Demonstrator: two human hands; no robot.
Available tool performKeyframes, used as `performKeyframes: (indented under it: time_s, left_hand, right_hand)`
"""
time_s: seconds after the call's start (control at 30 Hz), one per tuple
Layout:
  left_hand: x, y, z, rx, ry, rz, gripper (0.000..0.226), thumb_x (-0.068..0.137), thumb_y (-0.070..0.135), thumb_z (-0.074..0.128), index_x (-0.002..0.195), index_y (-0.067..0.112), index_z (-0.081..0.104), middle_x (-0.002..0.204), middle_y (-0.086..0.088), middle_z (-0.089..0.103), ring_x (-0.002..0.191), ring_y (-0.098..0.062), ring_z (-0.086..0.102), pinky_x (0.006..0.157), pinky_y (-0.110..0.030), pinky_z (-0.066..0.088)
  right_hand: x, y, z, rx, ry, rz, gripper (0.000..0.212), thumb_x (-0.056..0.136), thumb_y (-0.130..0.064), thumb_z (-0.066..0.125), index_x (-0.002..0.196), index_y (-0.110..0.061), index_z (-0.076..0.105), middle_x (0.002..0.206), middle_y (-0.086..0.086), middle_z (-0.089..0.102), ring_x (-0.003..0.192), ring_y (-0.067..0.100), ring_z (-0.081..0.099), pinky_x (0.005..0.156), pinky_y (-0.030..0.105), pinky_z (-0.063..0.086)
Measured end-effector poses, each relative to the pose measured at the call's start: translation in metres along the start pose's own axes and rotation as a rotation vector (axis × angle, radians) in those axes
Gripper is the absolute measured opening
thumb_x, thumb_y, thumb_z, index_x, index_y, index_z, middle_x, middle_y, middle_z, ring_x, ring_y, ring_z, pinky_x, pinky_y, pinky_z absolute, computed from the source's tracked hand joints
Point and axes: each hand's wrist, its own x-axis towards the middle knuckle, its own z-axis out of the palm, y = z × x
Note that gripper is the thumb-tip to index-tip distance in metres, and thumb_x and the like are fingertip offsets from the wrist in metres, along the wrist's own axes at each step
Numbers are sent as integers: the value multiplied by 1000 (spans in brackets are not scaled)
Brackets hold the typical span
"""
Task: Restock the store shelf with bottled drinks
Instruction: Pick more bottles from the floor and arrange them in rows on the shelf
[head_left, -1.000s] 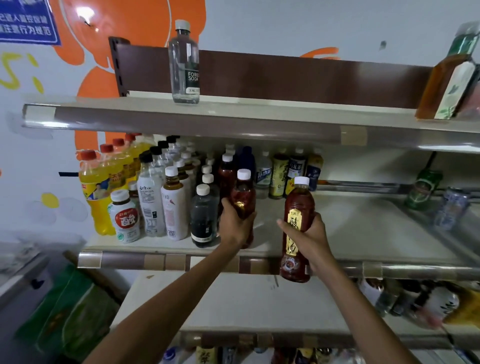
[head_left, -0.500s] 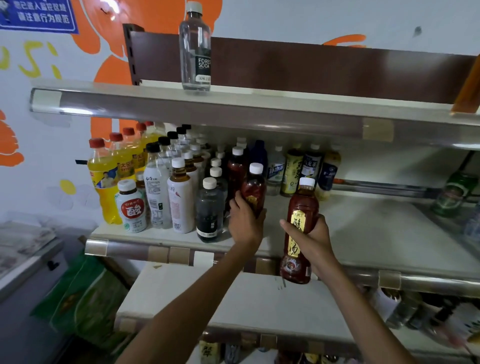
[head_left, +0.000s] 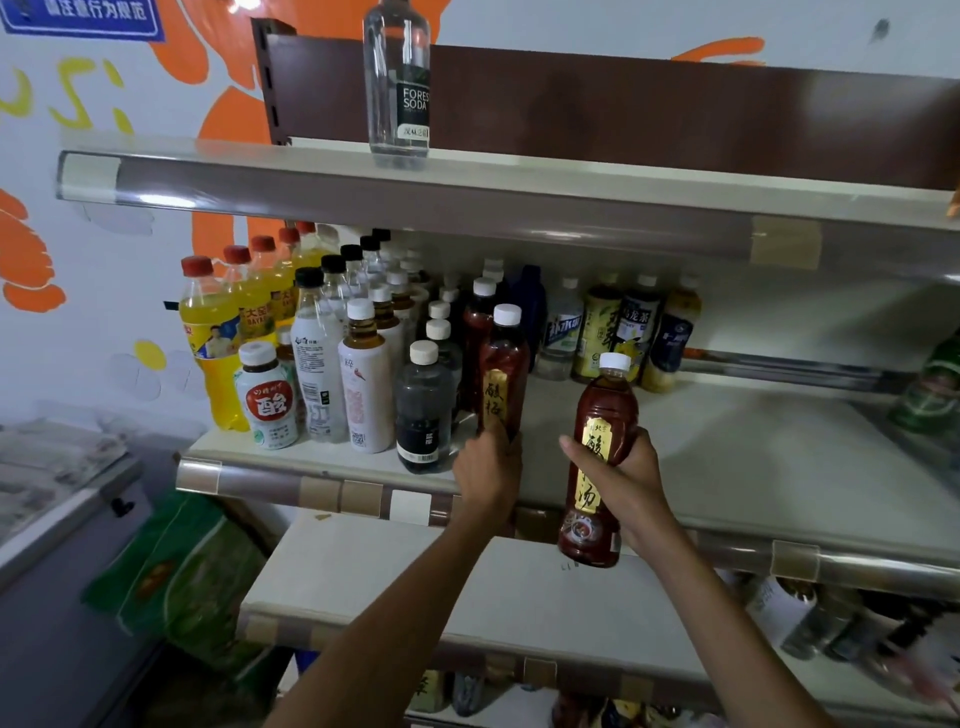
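The left hand (head_left: 485, 475) has its fingers curled round the lower part of the standing bottle (head_left: 503, 374); only the back of the hand shows to me. The right hand (head_left: 636, 480) grips the held bottle (head_left: 605, 413) at its middle, with the thumb laid across the front of the gold label and the fingers curled behind.

Both are the same drink: a slim plastic bottle of dark red-brown liquid with a white screw cap. A narrow gold label with dark characters runs down the front.

The standing bottle is upright on the middle shelf (head_left: 727, 447), near its front edge, cap up, long axis vertical. The held bottle is in the air just right of it and nearer to me, in front of the shelf's front rail, and its base hangs below the rail. Its long axis is almost vertical, cap up, the top leaning a little to the right.

I count three bottles of this dark red kind: two in the hands and a third bottle (head_left: 475, 332) just behind the standing one.

To the left the shelf is packed in rows. At the far left stand at least four yellow bottles (head_left: 213, 332) with red caps. Then come one short white bottle (head_left: 267, 405) with a round red label and one dark bottle (head_left: 423, 415) with a black label, just left of the left hand. Four back bottles (head_left: 602, 332) stand in a line at the far side of the shelf. On the top shelf (head_left: 519, 182) stands one clear soda bottle (head_left: 397, 88), upright.
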Motion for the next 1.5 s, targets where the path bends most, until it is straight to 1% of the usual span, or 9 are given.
performKeyframes:
  time_s: [0.13, 0.27, 0.67, 0.77, 0.87, 0.97, 1.17, 1.3, 1.5]
  left_hand:
    - [17, -2, -2, 36, -3, -62, 13, 97, 20, 54, 102, 11, 62, 98, -9, 69, 83, -24, 66, 70, -31, 54]
    - [27, 2, -2, 130, -50, -22, 16, 95, 9, 48, 106, 8, 60, 102, -14, 67, 92, -32, 65, 73, -37, 50]
    - [39, 0, 3, 61, -123, -63, 24, 99, 4, 37, 117, 10, 53, 114, -15, 64, 102, -31, 64, 85, -43, 54]
    - [39, 1, -3, 56, -135, -71, 23, 99, 6, 39, 116, 9, 55, 114, -15, 64, 100, -30, 64, 83, -39, 53]
    - [31, 4, -11, 65, -151, -42, 17, 97, 10, 46, 109, 9, 57, 104, -12, 66, 81, -22, 59, 69, -31, 48]
    - [13, 1, -21, 81, -145, 46, 13, 96, 16, 51, 106, 13, 57, 92, -3, 63, 72, -16, 56, 61, -25, 44]
    - [-5, -27, -51, 104, -14, 153, 16, 94, 28, 54, 97, 17, 66, 86, 0, 70, 71, -17, 64, 61, -23, 47]
    - [-6, -48, -74, 171, 2, 72, 24, 94, 30, 52, 84, 15, 68, 80, -2, 69, 65, -19, 56, 60, -26, 43]
    - [-1, -76, -86, 280, -46, 64, 27, 92, 35, 52, 90, 15, 69, 90, -5, 70, 81, -27, 66, 68, -29, 44]
  right_hand:
    - [4, 5, -5, 18, -2, 9, 53, 71, -27, 85, 110, -17, 51, 100, 6, 65, 90, 21, 66, 73, 35, 55]
    - [8, 8, -10, 24, 2, 28, 52, 72, -26, 84, 112, -17, 51, 99, 5, 65, 90, 19, 65, 68, 30, 52]
    - [13, 14, -17, -20, -5, 29, 57, 71, -27, 84, 116, -17, 50, 101, 5, 64, 91, 19, 64, 69, 30, 52]
    - [15, 11, -10, -26, -9, 19, 58, 68, -27, 87, 112, -22, 51, 101, 4, 65, 92, 21, 66, 78, 39, 56]
    - [19, 0, 2, -21, -17, -15, 58, 62, -25, 90, 109, -25, 55, 99, 1, 68, 90, 19, 68, 81, 43, 57]
    - [29, -19, 20, -68, -44, -52, 56, 56, -36, 92, 103, -28, 62, 95, -2, 71, 87, 17, 70, 79, 44, 59]
    - [47, -62, 63, -124, -84, -155, 65, 58, -27, 92, 113, -21, 57, 104, -5, 65, 96, 11, 62, 86, 32, 50]
    - [50, -59, 99, -154, -82, -170, 77, 54, -26, 94, 121, -18, 56, 113, -1, 65, 105, 16, 62, 92, 35, 51]
    - [49, -30, 128, -288, -9, -55, 80, 56, -29, 92, 125, -19, 54, 120, 3, 64, 111, 22, 60, 97, 41, 50]
